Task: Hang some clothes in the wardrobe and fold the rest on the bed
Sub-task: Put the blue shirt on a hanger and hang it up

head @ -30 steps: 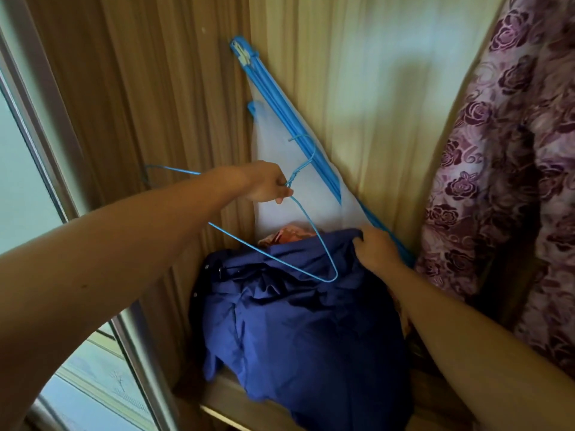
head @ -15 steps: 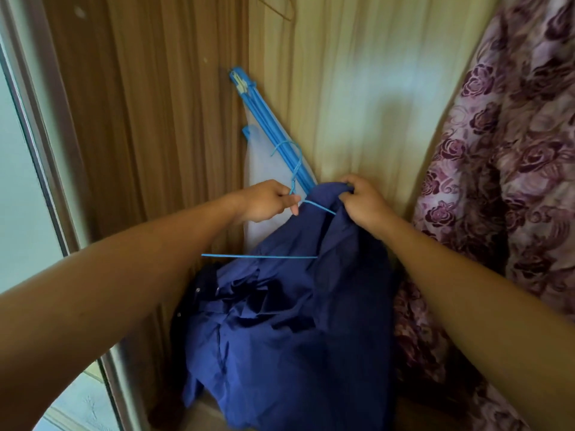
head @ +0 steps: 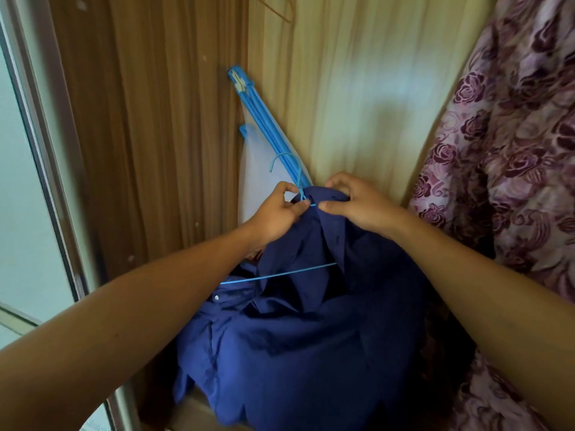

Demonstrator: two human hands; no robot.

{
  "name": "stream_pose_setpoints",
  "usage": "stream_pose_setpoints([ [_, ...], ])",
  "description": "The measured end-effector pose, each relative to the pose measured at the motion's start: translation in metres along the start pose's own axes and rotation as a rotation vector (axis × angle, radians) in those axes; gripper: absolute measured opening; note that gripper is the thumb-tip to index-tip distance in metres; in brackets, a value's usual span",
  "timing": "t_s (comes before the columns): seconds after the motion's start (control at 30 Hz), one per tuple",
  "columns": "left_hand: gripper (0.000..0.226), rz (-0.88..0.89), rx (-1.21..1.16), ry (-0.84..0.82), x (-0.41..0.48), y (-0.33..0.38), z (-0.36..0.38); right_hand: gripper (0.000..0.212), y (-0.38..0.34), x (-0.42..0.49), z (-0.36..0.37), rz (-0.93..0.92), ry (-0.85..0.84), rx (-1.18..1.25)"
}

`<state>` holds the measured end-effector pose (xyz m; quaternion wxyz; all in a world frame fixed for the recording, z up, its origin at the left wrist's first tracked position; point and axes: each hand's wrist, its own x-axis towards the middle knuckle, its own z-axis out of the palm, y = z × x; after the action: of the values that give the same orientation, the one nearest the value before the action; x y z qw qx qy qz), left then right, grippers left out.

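Our left hand [head: 280,209] pinches the thin blue wire hanger [head: 300,194] at its neck; our right hand [head: 357,203] grips the navy blue cotton shirt [head: 295,337] by its collar.

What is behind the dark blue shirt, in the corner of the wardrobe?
A pale fabric panel with blue rods leans in the corner behind the dark blue shirt. Its lower part is covered by the shirt, so what it rests on cannot be seen.

The wardrobe base [head: 189,410] showed only as a pale wooden strip at 6 o'clock. A navy shirt [head: 295,353] lay heaped on it. At the shirt's 11 o'clock, a blue-framed white panel [head: 258,188] leaned into the back corner.
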<state>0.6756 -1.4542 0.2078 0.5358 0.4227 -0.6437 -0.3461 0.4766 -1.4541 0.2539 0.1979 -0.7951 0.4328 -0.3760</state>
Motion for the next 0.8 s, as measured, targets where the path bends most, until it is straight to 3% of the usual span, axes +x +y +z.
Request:
stream_pose_setpoints([
  [0.1,0.032,-0.044,0.011,-0.054,0.003,0.002,0.001,0.018,-0.005,-0.005,0.006,-0.145,0.152,-0.129],
  [0.23,0.026,-0.087,0.092,-0.076,0.004,-0.004,-0.001,0.024,-0.019,-0.008,0.002,-0.122,0.312,0.114],
  [0.33,0.013,-0.067,0.15,-0.019,0.004,-0.011,-0.004,0.031,-0.023,-0.013,-0.006,-0.032,0.251,0.323],
  [0.43,0.027,-0.033,0.23,0.02,0.008,-0.013,-0.006,0.028,-0.022,-0.019,-0.007,0.103,0.083,0.476],
  [0.47,0.028,-0.026,0.239,0.019,0.008,-0.013,-0.006,0.024,-0.02,-0.021,-0.006,0.12,0.083,0.457],
  [0.53,0.029,-0.008,0.222,0.028,0.008,-0.013,-0.007,0.004,-0.014,-0.025,-0.011,0.075,0.156,0.194],
  [0.63,0.03,0.037,0.28,0.097,0.009,-0.01,-0.017,0.04,-0.003,-0.036,-0.031,0.038,0.074,-0.289],
  [0.7,0.03,0.046,0.347,0.137,0.012,-0.008,-0.027,0.037,0.003,-0.037,-0.043,0.07,0.026,-0.5],
  [0.77,0.035,0.066,0.378,0.148,0.014,-0.006,-0.033,0.013,0.006,-0.034,-0.047,0.066,0.077,-0.484],
  [0.8,0.037,0.082,0.395,0.143,0.014,-0.005,-0.034,0.012,0.003,-0.034,-0.047,0.067,0.101,-0.377],
])
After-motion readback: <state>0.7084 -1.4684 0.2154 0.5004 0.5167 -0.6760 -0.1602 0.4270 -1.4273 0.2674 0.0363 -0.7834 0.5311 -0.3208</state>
